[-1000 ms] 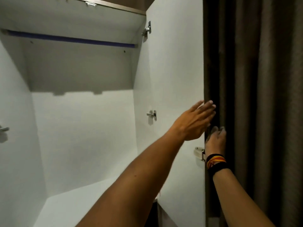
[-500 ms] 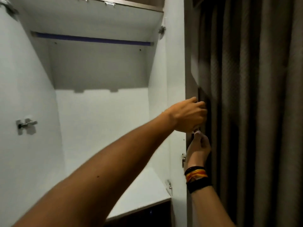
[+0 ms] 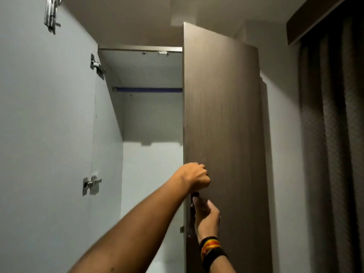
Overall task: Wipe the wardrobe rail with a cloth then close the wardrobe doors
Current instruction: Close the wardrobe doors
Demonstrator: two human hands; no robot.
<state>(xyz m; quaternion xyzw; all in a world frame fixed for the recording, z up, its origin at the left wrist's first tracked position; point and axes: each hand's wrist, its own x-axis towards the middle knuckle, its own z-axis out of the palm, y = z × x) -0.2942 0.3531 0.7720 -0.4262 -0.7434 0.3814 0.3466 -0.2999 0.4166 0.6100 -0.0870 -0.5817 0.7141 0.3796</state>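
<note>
The right wardrobe door (image 3: 222, 125), brown wood-grain on its outer face, stands partly swung across the opening. My left hand (image 3: 197, 177) is closed around the door's left edge where a dark handle (image 3: 194, 196) shows. Just below, my right hand (image 3: 206, 215), with a striped wristband, grips the same handle. The blue wardrobe rail (image 3: 149, 89) runs across the top of the white interior, its right part hidden by the door. The left door (image 3: 45, 134) stands open, its white inner face toward me. No cloth is visible.
Metal hinges (image 3: 91, 185) are fixed to the left door's inner face. A white wall (image 3: 283, 154) and dark curtains (image 3: 334, 144) lie to the right of the wardrobe. A white ceiling is above.
The right door has swung from wide open to partly across the opening, now showing its brown outer face. Both hands went from reaching to gripping its edge and handle.
</note>
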